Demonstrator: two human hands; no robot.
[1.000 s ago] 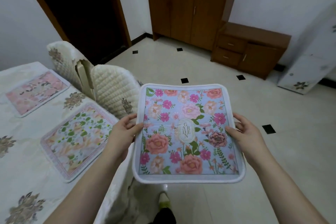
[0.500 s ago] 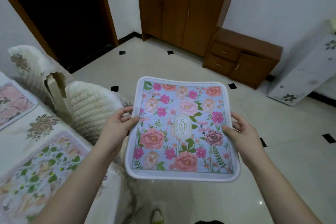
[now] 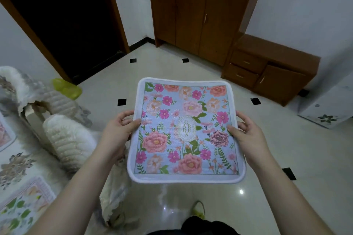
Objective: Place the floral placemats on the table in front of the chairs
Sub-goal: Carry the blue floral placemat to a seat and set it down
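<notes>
Blue floral placemat [image 3: 186,129], held flat over the floor, left hand [image 3: 118,129] and right hand [image 3: 246,133] each pinching a side edge. Two placemats [image 3: 23,208] already lie on the table [image 3: 17,166], beside the chairs [image 3: 66,139]; this one remains unplaced.

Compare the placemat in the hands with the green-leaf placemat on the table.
The blue placemat is held over the floor by the left hand and right hand; the green-leaf placemat lies on the table. The blue one is fully visible, the green-leaf one is cut off. Both are floral.
</notes>
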